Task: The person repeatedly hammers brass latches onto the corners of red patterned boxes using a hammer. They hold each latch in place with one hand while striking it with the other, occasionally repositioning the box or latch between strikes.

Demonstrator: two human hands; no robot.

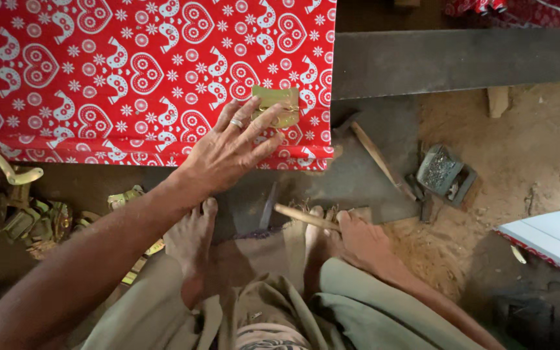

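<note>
A flat panel covered in red sheet with white hearts and birds [131, 71] lies on the ground ahead of me. My left hand [234, 146], a ring on one finger, rests flat on its near right corner and its fingertips press a small brass hasp plate [275, 104] against the red surface. My right hand [364, 240] is low by my right foot, closed around the wooden handle of a hammer [296, 216] whose dark metal head [267, 207] lies on the ground between my bare feet.
A second hammer [377, 155] lies on the dark slab right of the panel. Beside it is a small open box of nails [442, 172]. Brass fittings [27, 214] are piled at the left. A white-faced panel [552, 240] sits at the right on sandy ground.
</note>
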